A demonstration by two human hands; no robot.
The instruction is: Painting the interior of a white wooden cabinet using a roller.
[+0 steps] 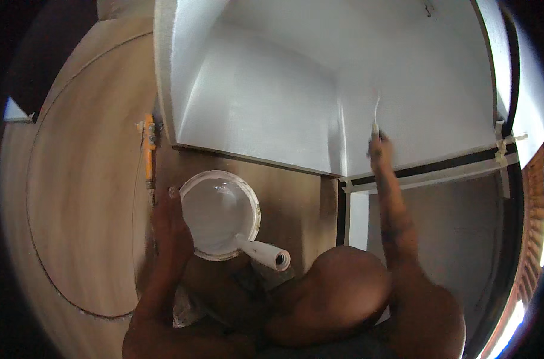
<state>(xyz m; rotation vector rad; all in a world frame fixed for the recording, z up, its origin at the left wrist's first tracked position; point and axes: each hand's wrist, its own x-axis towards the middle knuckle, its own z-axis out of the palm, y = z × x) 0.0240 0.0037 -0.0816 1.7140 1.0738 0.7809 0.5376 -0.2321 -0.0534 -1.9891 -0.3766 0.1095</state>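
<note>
My right hand (379, 154), slightly blurred, is closed around a slim pale-tipped paintbrush (375, 128). Its tip is at the inner face of a white-painted cabinet (266, 102), near the inside corner. A bright white streak runs up the panel from the tip. On the left, my left hand (173, 224) grips the side of a round paint bucket (257, 206); some of its fingers are dim or hidden. White paint lies inside the bucket. A white tubular handle (266, 254) with a hollow threaded end leans out over the bucket's near rim.
A slim orange tool (150, 149) lies on the wood-patterned floor (86, 179) beside the cabinet's left edge. A thin cord (36, 239) loops across that floor. Masking tape (451, 172) runs along the dark frame below the cabinet opening. My bent knee (350, 275) is between my arms.
</note>
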